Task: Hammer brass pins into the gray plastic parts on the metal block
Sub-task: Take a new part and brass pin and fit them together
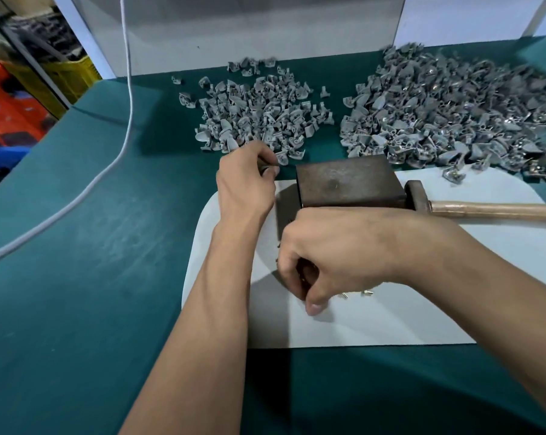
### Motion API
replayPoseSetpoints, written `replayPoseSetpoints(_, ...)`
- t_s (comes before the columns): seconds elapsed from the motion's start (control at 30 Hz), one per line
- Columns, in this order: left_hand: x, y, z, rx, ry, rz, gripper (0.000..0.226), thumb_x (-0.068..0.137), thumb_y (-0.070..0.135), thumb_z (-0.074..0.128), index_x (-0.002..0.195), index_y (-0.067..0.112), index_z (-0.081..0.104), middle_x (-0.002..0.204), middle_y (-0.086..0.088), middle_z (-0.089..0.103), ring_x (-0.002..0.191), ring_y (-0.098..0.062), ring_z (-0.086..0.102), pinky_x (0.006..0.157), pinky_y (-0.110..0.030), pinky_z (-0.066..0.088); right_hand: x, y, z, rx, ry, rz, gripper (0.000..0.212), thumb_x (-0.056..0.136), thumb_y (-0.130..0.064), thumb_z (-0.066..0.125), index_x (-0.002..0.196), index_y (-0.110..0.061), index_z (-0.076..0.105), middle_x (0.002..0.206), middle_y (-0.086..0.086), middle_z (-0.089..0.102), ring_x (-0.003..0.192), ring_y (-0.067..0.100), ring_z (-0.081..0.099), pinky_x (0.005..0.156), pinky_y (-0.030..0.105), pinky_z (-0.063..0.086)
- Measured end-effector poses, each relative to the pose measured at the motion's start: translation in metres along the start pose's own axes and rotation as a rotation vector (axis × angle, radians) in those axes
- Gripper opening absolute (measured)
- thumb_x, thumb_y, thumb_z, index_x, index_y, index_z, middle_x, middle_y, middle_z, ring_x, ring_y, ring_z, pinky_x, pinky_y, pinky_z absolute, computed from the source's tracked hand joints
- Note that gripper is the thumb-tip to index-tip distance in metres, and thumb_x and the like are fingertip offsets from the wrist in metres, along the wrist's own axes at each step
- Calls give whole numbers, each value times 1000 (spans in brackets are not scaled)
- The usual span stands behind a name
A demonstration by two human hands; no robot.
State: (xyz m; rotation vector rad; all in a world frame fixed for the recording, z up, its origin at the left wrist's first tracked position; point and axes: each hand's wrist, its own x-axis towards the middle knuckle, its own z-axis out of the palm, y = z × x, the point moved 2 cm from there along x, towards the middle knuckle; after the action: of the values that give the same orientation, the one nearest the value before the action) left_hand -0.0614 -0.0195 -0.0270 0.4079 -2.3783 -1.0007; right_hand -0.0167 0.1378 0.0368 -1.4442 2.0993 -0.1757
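My left hand (pixel 249 180) reaches to the near edge of the left pile of gray plastic parts (pixel 253 114), fingers curled round one gray part (pixel 267 167). My right hand (pixel 325 255) hovers low over the white sheet (pixel 391 321), fingers curled and pinching at the small brass pins (pixel 364 292) lying there; what it grips I cannot tell. The metal block (pixel 347 180) stands between my hands and the piles. The hammer (pixel 454 206) lies just right of the block, its head against it. A larger pile (pixel 460 111) spreads on the green desk (pixel 77 277) to the right.
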Motion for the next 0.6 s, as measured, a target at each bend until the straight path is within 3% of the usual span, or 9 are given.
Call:
replayPoseSetpoints(0.07, 0, 0, 0, -85, 36, 8, 19, 83, 5, 70, 90, 23, 69, 80, 15, 66, 80, -5, 65, 78, -37, 58, 1, 0, 2, 4, 3, -4, 14, 77, -19, 85, 72, -23, 73, 52, -11, 62, 43, 4, 59, 45, 21, 49)
replayPoseSetpoints(0.17, 1, 3, 1, -231, 48, -7, 19, 88, -2, 65, 95, 14, 72, 89, 1, 71, 83, -20, 70, 78, -43, 60, 0, 1, 6, -14, 9, 1, 13, 81, -16, 79, 74, -23, 71, 62, -7, 66, 56, 14, 67, 55, 40, 60)
replayPoseSetpoints(0.27, 1, 5, 1, -307, 93, -49, 13, 84, 3, 76, 88, 15, 75, 86, 4, 75, 76, -10, 71, 74, -26, 59, -7, 4, 0, 16, 95, -53, 8, 86, -15, 75, 83, -22, 73, 70, -10, 68, 62, 5, 64, 62, 26, 55)
replayPoseSetpoints(0.33, 1, 7, 0, -377, 123, -70, 16, 79, 6, 83, 87, 17, 74, 84, 3, 76, 72, -8, 71, 72, -23, 58, -17, 11, -9, 172, 235, -76, 7, 90, -11, 74, 86, -17, 72, 71, -8, 69, 63, 6, 65, 59, 18, 50)
replayPoseSetpoints(0.47, -2, 19, 1, -545, 147, -54, 15, 80, 0, 83, 89, 8, 75, 85, -10, 76, 77, -19, 72, 80, -38, 62, -41, 39, -17, 653, 604, -42, 10, 94, 0, 68, 89, -8, 64, 68, 5, 69, 50, 15, 63, 42, 28, 50)
replayPoseSetpoints(0.6, -9, 34, 2, -592, 146, 46, 9, 86, 5, 80, 95, 5, 77, 87, -7, 77, 81, -16, 74, 80, -30, 60, -50, 67, -13, 759, 1012, -64, 9, 91, 3, 72, 91, -6, 69, 70, 7, 67, 51, 18, 62, 44, 30, 51)
